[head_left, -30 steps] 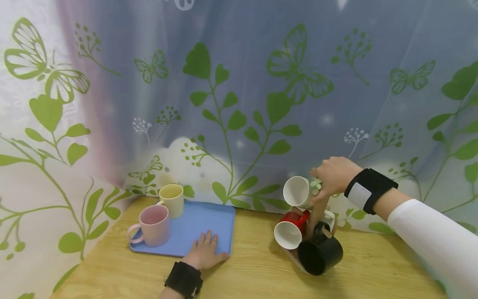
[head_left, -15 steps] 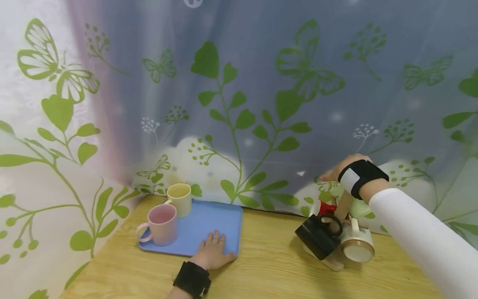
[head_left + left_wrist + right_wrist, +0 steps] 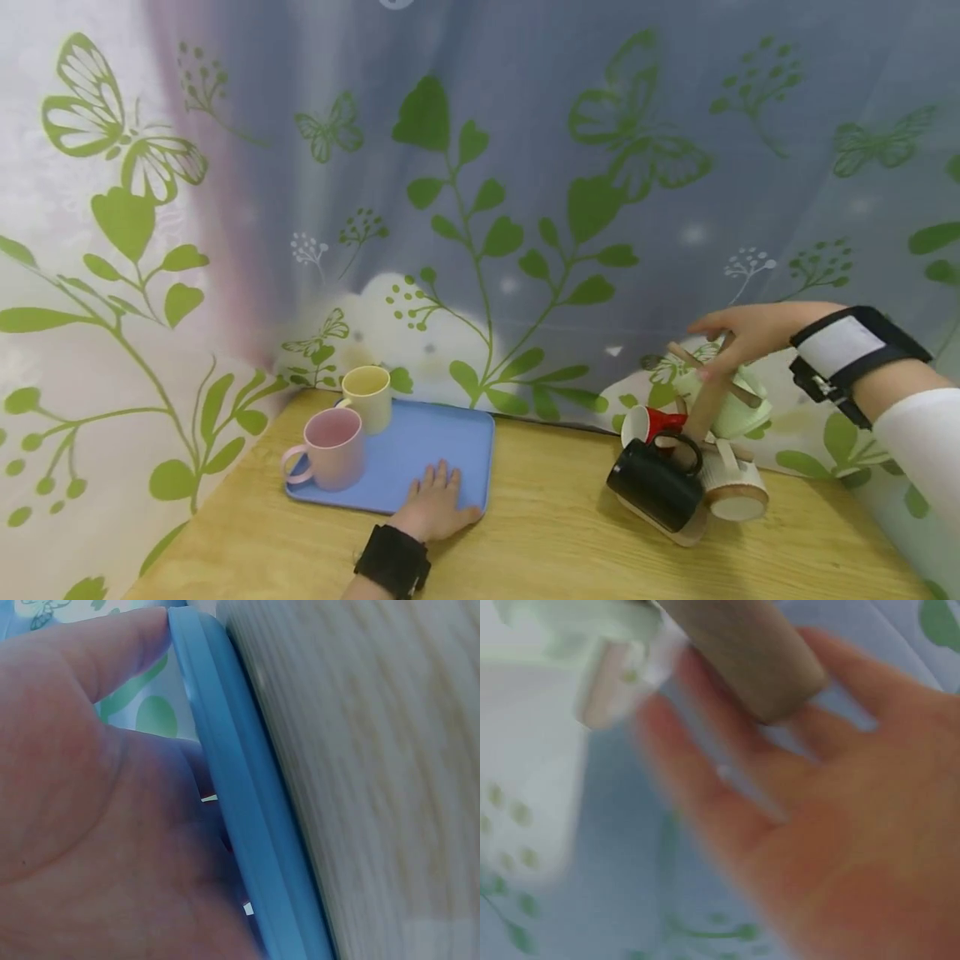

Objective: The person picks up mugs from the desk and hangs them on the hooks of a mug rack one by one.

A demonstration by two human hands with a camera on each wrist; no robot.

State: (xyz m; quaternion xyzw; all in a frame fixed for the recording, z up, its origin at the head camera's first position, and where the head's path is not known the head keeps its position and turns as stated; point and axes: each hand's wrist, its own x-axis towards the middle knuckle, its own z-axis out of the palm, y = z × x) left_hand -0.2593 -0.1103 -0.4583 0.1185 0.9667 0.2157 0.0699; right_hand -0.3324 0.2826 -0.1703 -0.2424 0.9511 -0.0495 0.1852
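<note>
My left hand lies with spread fingers on the front right part of a blue tray; in the left wrist view the thumb meets the rim of the tray. Over the top of a wooden mug rack is my right hand. Its fingers look spread and fairly straight about the post end, blurred in the right wrist view. Hanging on the rack are a black mug, a red mug, a white ribbed mug with a brown rim, and a pale green mug, partly hidden.
A pink mug and a yellow mug stand upright on the left part of the tray. Everything rests on a wooden table. Behind it hangs a patterned curtain, close to the rack.
The rack has turned, bringing the black mug to the front left and the white mug to the front right. My right wrist has since swung rightward. The left hand stays on the tray.
</note>
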